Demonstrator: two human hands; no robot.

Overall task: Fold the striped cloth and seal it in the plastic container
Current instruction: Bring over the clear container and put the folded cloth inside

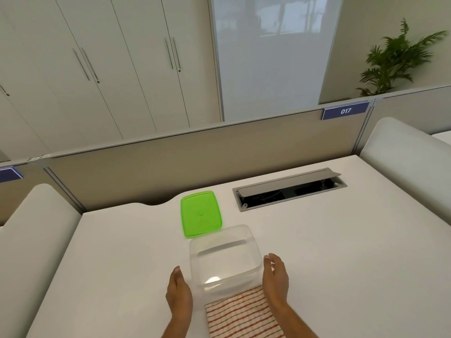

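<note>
From the head view, the only one I have, I see the clear plastic container (225,258) standing open on the white desk (341,252), with its far-left corner overlapping the near edge of the green lid (200,213), which lies flat just behind it; I take the lid to be parked there so it is within reach for the sealing. The striped cloth (241,313) lies flat on the desk at the near edge, its far end tucked against or slightly under the container's near wall, I cannot tell which. It looks like a narrow rectangle, so I judge it at least partly folded. My left hand (179,292) and right hand (275,279) flank the container, palms turned inward, fingers loosely spread and gripping nothing. The right sits just beside the wall; contact I cannot confirm. That stance suggests steadying or shifting the container before the cloth goes in. The open cable hatch (289,189) lies well apart.
</note>
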